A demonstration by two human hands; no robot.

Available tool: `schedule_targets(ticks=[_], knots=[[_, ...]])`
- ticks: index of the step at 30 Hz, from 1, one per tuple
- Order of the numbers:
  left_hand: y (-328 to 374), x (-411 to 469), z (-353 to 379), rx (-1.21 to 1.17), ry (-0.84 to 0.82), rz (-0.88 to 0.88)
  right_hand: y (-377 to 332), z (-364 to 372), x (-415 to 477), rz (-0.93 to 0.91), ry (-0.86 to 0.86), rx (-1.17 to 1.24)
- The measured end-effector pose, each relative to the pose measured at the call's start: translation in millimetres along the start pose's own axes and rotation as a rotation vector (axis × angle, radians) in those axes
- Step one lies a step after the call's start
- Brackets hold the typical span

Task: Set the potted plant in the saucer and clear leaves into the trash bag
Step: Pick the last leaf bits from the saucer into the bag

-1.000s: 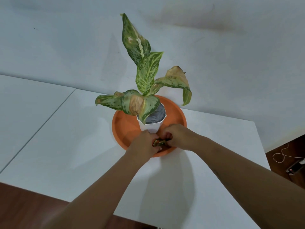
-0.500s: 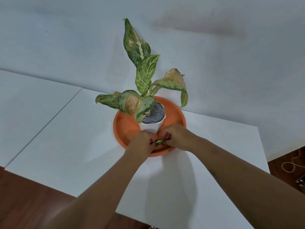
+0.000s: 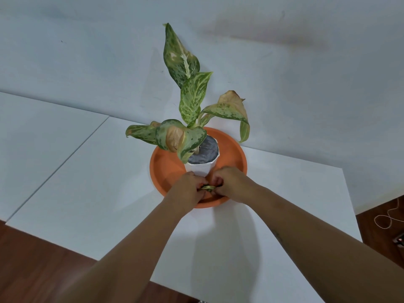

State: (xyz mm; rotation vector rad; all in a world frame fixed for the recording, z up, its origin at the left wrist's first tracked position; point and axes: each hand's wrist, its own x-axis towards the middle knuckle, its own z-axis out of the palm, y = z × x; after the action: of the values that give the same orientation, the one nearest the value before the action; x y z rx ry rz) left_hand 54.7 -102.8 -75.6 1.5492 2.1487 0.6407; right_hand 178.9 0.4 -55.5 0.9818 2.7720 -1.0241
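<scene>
A speckled green plant with some brown, dried leaves grows in a white pot (image 3: 202,168) that stands upright inside the round orange saucer (image 3: 166,165). Both hands meet over the saucer's near rim, just in front of the pot. My left hand (image 3: 188,190) and my right hand (image 3: 229,183) pinch a small crumpled green-yellow leaf (image 3: 206,188) between their fingertips. Most of the leaf is hidden by my fingers. No trash bag is in view.
The saucer rests on a white table (image 3: 87,193) near the pale wall (image 3: 306,84). A second white table (image 3: 32,132) adjoins it on the left. Dark wooden floor (image 3: 32,263) shows below, with a thin cord (image 3: 387,217) at the right.
My hands stay at the saucer's front rim while the leaf between them gets scrunched smaller. The camera view has shifted slightly; the pot and saucer have not moved.
</scene>
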Motion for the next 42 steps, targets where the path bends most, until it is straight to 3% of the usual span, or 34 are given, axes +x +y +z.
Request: schedule_targets(ticks=[19,30,37,42], knots=[[-23,5,-9,-0.046,0.006,-0.098,-9,14,3,0.087,0.002,0.078],[-23,16,-31,-0.108,-0.198,-0.249,-28,19,5,0.162,0.050,-0.020],[-26,10,-37,-0.050,-0.149,-0.180,-17,14,4,0.156,0.077,0.008],[-27,9,-39,-0.062,-0.221,-0.171,-14,15,6,0.110,0.060,0.036]])
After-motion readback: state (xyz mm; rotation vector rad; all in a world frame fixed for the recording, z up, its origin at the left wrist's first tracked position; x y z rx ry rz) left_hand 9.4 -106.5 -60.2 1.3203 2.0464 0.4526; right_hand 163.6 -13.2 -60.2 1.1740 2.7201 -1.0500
